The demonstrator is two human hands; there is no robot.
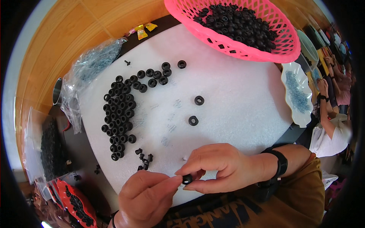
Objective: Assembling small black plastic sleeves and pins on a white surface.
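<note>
Wood panelling (61,41) backs our dark table (78,152); at left, clustered black rings (120,111) could roll if our left hand (148,193) brushes them. Its closed fingertips meet one small ring (186,179), whatever they pinch being hidden; our right hand (228,167) holds that ring narrowly, and uneven pressure could make it slip.

bold capital lettering (213,219) across the front of a brown shirt (298,186), just beyond the white sheet's (243,114) near edge, partly out of view
</note>
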